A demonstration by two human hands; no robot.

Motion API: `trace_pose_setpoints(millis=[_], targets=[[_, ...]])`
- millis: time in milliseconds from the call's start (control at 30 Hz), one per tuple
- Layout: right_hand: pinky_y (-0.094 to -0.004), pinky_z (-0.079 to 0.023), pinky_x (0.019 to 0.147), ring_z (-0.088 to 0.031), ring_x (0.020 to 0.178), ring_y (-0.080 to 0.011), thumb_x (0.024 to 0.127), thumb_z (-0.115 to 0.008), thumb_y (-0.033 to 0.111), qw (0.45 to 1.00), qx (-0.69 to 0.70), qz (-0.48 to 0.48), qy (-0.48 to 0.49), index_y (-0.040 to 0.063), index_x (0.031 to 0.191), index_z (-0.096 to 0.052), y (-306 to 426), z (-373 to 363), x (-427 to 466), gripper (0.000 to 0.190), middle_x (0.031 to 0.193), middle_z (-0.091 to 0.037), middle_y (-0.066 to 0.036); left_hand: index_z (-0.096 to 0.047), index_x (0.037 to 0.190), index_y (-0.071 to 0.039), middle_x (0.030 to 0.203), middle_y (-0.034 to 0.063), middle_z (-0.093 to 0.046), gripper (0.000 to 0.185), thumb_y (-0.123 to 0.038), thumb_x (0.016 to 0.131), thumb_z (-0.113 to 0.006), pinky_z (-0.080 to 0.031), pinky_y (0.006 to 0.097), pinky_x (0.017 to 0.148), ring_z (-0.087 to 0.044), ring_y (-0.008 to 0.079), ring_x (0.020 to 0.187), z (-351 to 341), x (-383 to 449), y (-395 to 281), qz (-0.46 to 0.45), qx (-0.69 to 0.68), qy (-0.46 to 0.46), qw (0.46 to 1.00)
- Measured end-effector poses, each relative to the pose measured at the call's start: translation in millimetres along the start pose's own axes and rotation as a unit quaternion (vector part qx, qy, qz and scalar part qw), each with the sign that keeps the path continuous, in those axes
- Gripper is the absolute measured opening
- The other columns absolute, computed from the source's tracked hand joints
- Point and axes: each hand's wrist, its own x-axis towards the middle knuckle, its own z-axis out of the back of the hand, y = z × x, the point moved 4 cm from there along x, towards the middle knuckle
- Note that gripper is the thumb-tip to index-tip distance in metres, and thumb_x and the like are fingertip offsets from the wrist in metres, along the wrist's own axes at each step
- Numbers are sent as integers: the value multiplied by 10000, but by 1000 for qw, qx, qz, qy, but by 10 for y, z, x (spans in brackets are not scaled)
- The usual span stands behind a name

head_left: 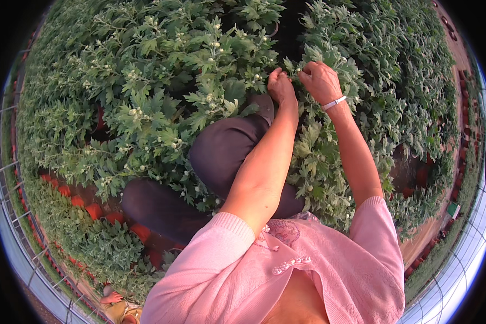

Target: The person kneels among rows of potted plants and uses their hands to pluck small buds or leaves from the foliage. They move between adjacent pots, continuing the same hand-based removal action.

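Note:
Potted chrysanthemum plants (210,60) with lobed green leaves and small pale buds surround me. My left hand (282,86) has its fingers curled in, at the edge of the foliage above my bent knee. Close to its right is my right hand (320,81), thumb and fingers drawn together, with a white band on the wrist. A small leafy shoot (290,65) with a pale bud shows between the two hands, against the right fingertips. Whether either hand grips it is hidden by the fingers.
My dark-trousered knee (222,150) presses among the plants. Red pots (93,211) stand in rows at lower left, beside lower foliage. A dark gap (292,30) runs between plants ahead. A person in yellow (123,311) is at the lower left edge. A dirt path (425,239) lies right.

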Motion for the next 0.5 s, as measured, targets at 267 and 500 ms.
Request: trace_pose_setpoints(millis=[267, 500], targets=[[-395, -509, 722, -646, 833, -318, 720, -665, 323, 976, 16, -181, 122, 57, 828, -683, -399, -554, 162, 288, 836, -671, -173, -573, 1168, -38, 975, 49, -649, 277, -112, 915, -486, -447, 296, 734, -566, 142, 860, -18, 18, 2, -34, 79, 29, 996], [-334, -508, 572, -650, 577, -219, 713, -652, 239, 928, 248, -248, 125, 15, 812, -657, -542, -638, 78, 244, 682, -643, -120, -569, 1164, 5, 995, 110, -657, 280, -78, 911, -483, -439, 284, 831, -585, 165, 891, -64, -10, -13, -30, 35, 56, 997]])
